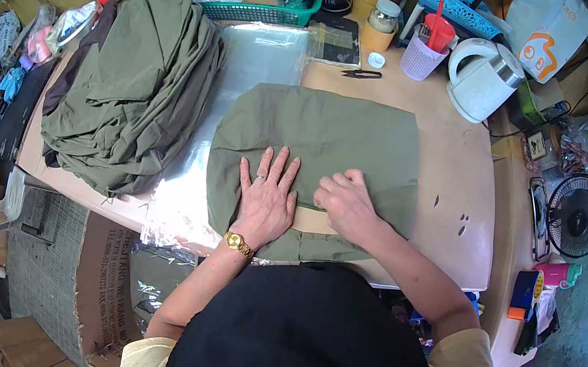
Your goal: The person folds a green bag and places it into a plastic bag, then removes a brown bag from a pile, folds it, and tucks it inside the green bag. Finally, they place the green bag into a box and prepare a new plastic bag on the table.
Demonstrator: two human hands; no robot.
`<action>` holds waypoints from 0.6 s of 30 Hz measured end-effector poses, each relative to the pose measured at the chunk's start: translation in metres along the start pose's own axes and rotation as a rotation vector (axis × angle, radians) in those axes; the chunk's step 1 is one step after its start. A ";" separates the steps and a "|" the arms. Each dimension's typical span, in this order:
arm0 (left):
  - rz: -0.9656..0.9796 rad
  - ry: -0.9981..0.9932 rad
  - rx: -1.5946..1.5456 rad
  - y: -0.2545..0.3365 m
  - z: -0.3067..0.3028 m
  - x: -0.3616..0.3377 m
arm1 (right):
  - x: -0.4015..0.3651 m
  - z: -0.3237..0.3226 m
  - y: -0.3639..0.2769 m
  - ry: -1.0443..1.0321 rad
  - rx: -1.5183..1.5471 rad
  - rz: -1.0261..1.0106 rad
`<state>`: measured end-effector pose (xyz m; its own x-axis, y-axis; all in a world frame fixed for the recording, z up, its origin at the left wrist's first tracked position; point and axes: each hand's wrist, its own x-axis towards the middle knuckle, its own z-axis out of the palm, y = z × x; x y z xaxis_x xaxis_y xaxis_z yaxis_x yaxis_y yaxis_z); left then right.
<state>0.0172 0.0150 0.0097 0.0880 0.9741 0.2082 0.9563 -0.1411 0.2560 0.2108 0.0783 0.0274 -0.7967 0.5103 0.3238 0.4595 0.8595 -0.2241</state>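
Observation:
A piece of olive green cloth (322, 130) lies spread and folded on the table in front of me, with a gap along its near side where a tan surface shows. My left hand (266, 198) rests flat on the cloth with its fingers spread; a ring and a gold watch (238, 244) are on that side. Just right of it, my right hand (346, 206) is closed, its fingers curled on the cloth at the upper edge of the gap. Its fingertips are partly hidden beneath the hand.
A large pile of olive cloth (135, 87) sits on the left, beside clear plastic sheets (265, 54). Behind the work lie small black thread snips (361, 74). A lilac basket cup (424, 57) and a white kettle (484, 82) stand at the back right. A black fan (578, 215) is farther right.

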 end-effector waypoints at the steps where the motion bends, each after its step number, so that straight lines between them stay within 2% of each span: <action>1: 0.003 0.001 0.001 0.000 0.000 0.000 | 0.010 0.006 -0.004 0.026 -0.017 -0.027; 4: 0.005 -0.003 0.034 -0.002 0.002 0.001 | 0.015 0.019 -0.014 0.101 -0.019 -0.010; 6: 0.068 0.031 -0.032 -0.010 0.002 -0.004 | -0.002 0.013 -0.010 0.094 0.046 0.068; 7: 0.068 0.036 -0.031 -0.011 -0.008 -0.004 | -0.010 0.001 -0.007 0.033 -0.040 0.122; 8: 0.100 0.005 -0.165 -0.015 -0.020 -0.007 | -0.017 -0.009 -0.001 0.035 -0.042 0.122; 9: 0.135 -0.031 -0.298 -0.019 -0.029 -0.008 | -0.023 -0.019 0.002 0.032 -0.031 0.214; 10: 0.138 -0.027 -0.299 -0.026 -0.028 -0.008 | -0.025 -0.027 0.005 0.026 -0.024 0.300; 11: 0.192 -0.027 -0.296 -0.034 -0.024 -0.008 | -0.028 -0.033 0.000 0.051 0.141 0.320; 12: 0.244 -0.033 -0.294 -0.035 -0.024 -0.008 | -0.030 -0.031 -0.008 0.046 0.142 0.318; 13: 0.291 0.136 -0.231 -0.032 -0.023 -0.005 | -0.031 -0.029 -0.016 0.044 0.113 0.250; 14: 0.291 0.135 -0.230 -0.032 -0.025 -0.005 | -0.032 -0.027 -0.022 0.046 0.082 0.185; 15: 0.236 0.045 -0.296 -0.032 -0.028 -0.003 | -0.032 -0.021 -0.020 -0.075 0.170 0.248; 16: 0.180 -0.042 -0.362 -0.031 -0.030 0.001 | -0.034 -0.021 -0.015 -0.071 0.165 0.247; 18: 0.157 -0.063 -0.436 -0.030 -0.034 0.013 | -0.034 -0.026 -0.007 -0.218 0.516 0.510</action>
<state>-0.0196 0.0255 0.0366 0.2521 0.9419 0.2219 0.7246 -0.3358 0.6018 0.2444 0.0554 0.0416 -0.6187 0.7776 -0.1125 0.5924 0.3676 -0.7169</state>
